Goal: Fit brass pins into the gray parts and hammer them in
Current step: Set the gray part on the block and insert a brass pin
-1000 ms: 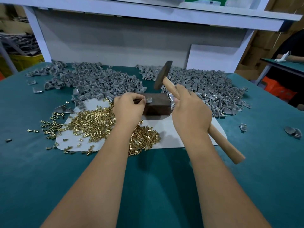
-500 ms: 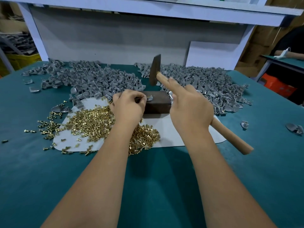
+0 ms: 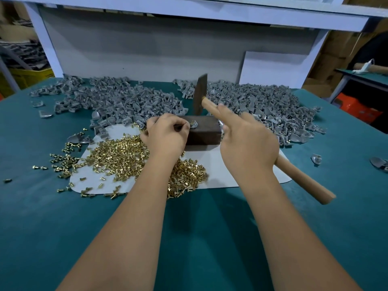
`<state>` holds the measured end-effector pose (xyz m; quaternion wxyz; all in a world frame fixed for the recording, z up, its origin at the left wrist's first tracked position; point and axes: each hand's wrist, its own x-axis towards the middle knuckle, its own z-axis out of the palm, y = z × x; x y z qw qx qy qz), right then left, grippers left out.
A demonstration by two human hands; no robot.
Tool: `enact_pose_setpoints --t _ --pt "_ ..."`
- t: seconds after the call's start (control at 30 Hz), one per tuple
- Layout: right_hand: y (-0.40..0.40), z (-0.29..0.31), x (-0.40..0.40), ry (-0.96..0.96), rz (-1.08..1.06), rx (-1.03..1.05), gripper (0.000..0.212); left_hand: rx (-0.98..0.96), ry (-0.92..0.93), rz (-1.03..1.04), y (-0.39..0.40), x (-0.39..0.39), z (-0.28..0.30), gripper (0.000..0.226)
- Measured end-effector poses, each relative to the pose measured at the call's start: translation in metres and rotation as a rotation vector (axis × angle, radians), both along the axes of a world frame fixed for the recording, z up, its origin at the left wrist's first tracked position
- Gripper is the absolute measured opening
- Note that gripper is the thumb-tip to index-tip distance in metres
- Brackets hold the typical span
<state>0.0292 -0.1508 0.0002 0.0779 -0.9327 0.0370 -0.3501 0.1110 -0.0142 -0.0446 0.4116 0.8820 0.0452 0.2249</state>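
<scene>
Hammering set-up on a teal table, w/ a hammer raised over a dark block.

Two wide heaps of gray parts are spread across the far side of the table, left & right of the hammer head; no bins or trays are seen, everything lies loose. A white sheet is laid under the block, & a heap of brass pins is piled on its left half, w/ strays spilled onto the table beyond its left edge. The hammer's wooden handle is gripped by the right hand, index finger stretched along it, head held just above the block's far edge. One gray part, w/ a brass pin in it, is steadied on the block's top by the left hand, fingers curled & pinched at its edge.
</scene>
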Motion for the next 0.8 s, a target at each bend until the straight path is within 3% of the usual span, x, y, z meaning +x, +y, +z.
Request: enact_pose_setpoints --t 0.1,0.27,0.4,0.53,0.67,0.8 --pt "0.002 -0.003 0.000 0.053 0.000 -0.033 0.053 0.015 -0.003 0.003 0.001 0.002 -0.002 0.010" --pt "0.006 -0.005 -0.001 -0.050 0.014 -0.004 0.053 0.069 -0.038 0.053 0.001 0.001 -0.002 0.009" --pt "0.007 -0.007 0.000 0.053 -0.006 -0.035 0.054 0.030 -0.079 0.025 0.002 -0.002 -0.003 0.007" --pt "0.006 -0.006 -0.003 -0.056 -0.023 -0.014 0.055 0.035 -0.074 0.048 0.000 -0.003 -0.002 0.008" --pt "0.008 -0.008 -0.001 0.040 -0.002 -0.048 0.055 0.029 -0.066 0.028 0.001 -0.005 -0.001 0.008" --pt "0.012 -0.007 -0.004 -0.099 -0.012 -0.009 0.057 0.063 -0.057 0.040 -0.001 -0.004 -0.001 0.010"
